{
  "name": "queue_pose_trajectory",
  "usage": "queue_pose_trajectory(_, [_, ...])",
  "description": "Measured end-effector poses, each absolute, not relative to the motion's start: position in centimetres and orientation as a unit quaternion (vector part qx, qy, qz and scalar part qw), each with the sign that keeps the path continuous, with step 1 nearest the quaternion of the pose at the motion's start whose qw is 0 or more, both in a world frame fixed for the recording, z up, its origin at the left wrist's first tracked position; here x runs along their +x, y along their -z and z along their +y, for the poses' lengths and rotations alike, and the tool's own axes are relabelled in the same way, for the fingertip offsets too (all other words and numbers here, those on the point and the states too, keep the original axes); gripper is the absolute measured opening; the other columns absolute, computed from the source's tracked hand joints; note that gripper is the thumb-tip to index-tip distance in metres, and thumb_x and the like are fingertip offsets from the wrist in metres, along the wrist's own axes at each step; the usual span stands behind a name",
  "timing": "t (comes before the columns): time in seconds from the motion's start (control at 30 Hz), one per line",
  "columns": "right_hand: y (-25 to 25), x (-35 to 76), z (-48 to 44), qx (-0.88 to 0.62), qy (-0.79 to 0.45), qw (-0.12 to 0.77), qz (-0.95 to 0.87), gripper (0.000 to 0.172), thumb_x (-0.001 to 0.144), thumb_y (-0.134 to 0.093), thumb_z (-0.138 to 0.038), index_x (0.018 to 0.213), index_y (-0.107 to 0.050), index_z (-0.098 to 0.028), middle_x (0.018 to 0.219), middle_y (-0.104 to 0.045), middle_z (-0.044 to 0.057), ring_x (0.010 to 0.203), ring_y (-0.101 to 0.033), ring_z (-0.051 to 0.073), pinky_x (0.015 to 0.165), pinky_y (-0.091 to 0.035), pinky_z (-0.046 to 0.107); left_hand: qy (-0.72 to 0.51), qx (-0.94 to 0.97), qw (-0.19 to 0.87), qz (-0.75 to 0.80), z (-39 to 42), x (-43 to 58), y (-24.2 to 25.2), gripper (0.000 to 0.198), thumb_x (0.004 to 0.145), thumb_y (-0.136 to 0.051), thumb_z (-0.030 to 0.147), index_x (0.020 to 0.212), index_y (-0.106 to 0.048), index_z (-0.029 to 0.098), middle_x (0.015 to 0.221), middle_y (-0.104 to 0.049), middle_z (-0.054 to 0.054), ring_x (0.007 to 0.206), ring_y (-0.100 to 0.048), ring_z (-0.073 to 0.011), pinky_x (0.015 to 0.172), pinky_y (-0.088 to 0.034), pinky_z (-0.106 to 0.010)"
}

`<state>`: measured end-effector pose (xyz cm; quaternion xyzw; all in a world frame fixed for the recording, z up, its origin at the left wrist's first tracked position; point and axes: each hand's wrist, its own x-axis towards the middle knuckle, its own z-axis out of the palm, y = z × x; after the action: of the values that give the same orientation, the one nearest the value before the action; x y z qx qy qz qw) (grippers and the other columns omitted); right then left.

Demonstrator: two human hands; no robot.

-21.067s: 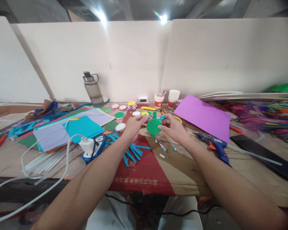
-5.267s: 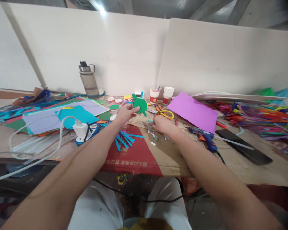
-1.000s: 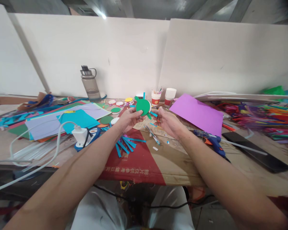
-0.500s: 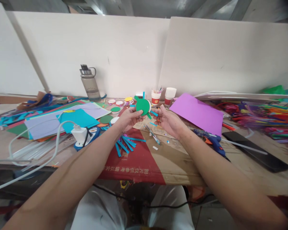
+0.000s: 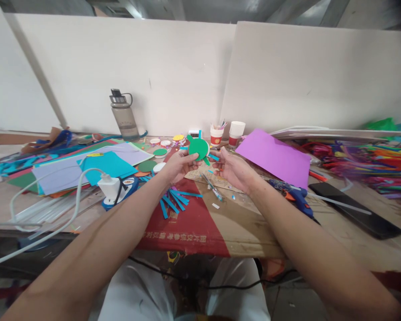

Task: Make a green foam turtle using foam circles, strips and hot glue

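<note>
My left hand (image 5: 180,165) pinches a round green paper disc (image 5: 198,150) with a pale rim, held up above the table. Small green tabs and blue strips stick out around its edge. At its right side, my right hand (image 5: 232,167) has its fingers curled, with the thumb and fingertips at the end of a short blue paper strip (image 5: 214,157). Whether this strip is fixed to the disc I cannot tell. Below the hands lie a pen (image 5: 212,187) and a pile of loose blue strips (image 5: 175,200).
A hot glue gun (image 5: 297,198), a black phone (image 5: 357,211) and a purple sheet (image 5: 277,156) lie to the right. Paper cups (image 5: 216,136) and a bottle (image 5: 123,116) stand at the back. A power strip (image 5: 123,191) with white cables sits left, beside coloured paper (image 5: 108,168).
The hands and the green disc are almost where they were. The view has shifted very slightly.
</note>
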<state>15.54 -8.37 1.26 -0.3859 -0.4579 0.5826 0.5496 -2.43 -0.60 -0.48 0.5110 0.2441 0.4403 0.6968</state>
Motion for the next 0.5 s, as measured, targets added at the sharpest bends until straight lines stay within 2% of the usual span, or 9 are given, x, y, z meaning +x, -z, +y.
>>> queue_pose_trajectory(0.33, [-0.81, 15.83, -7.88, -0.377, -0.572, 0.581, -0.439, 0.036, 0.083, -0.066, -0.059, 0.099, -0.065, -0.026, 0.093, -0.065, 0.001, 0.077, -0.052, 0.014, 0.066, -0.045, 0.029, -0.44, 0.487, 0.713, 0.249, -0.5, -2.45, 0.34, 0.025, 0.069, -0.083, 0.015, 0.085, -0.064, 0.012, 0.069, -0.069, -0.001, 0.06, -0.066, -0.0095, 0.059, -0.051, -0.019])
queue_pose_trajectory(0.5, [-0.86, 15.8, -7.93, -0.37, -0.576, 0.577, -0.446, 0.036, 0.083, -0.066, -0.058, 0.1, -0.063, -0.027, 0.093, -0.065, 0.0, 0.077, -0.054, 0.014, 0.068, -0.043, 0.029, -0.431, 0.489, 0.712, 0.26, -0.59, -2.41, 0.43, 0.025, 0.07, -0.083, 0.016, 0.086, -0.065, 0.011, 0.07, -0.069, -0.002, 0.061, -0.067, -0.0096, 0.059, -0.052, -0.019])
